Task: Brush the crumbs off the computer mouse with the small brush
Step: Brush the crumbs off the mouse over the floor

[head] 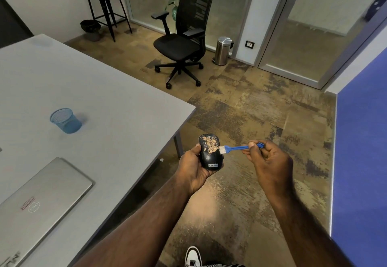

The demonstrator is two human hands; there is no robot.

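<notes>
A black computer mouse (210, 157) with a white label sits in my left hand (191, 167), whose fingers curl around it from below, out past the table's corner over the floor. Tan crumbs (211, 143) cover the mouse's upper half. My right hand (270, 161) pinches the handle of a small blue brush (236, 147). Its white bristles touch the mouse's right side, beside the crumbs.
A grey table (104, 90) on the left carries a blue mesh cup (66, 120) and a shut silver laptop (39, 201). Crumbs lie scattered on the floor (211, 193) below my hands. A black office chair (184, 36), a steel bin (223, 51) and a blue partition (360, 162) stand around.
</notes>
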